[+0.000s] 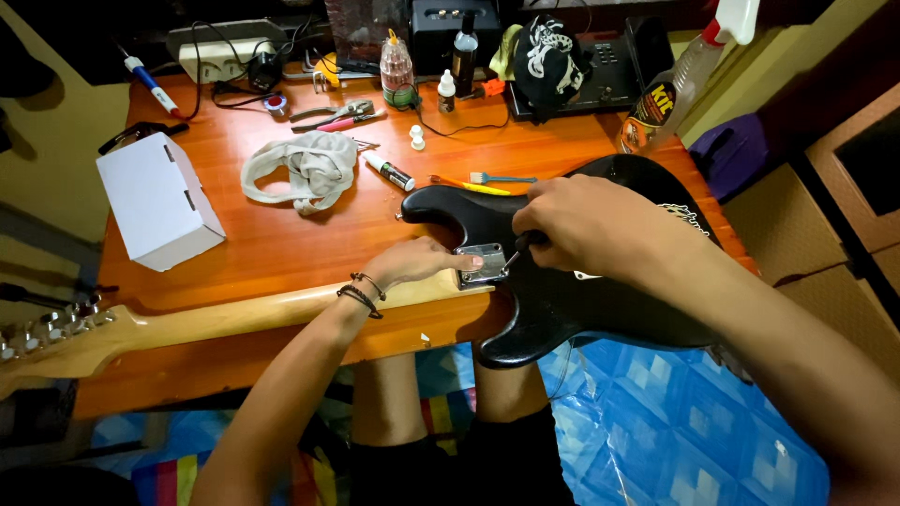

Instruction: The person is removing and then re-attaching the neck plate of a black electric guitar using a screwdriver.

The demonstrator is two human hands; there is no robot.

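Black guitar (562, 300) lies back-up across the near edge of the orange table (281, 244), pale neck (234, 319) running off to the left. Metal plate (483, 262) sits at the neck joint. Right hand (586, 225) closed around a screwdriver (518, 248), tip on the plate. Left hand (412, 262) rests flat, fingers loosely spread, on the joint, touching the plate. Behind: grey rag (305, 169), white box (159, 201), pliers (333, 114), small bottles (398, 70).

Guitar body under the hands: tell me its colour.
Glossy black guitar body, with a silver metal neck plate; the head view shows it best.
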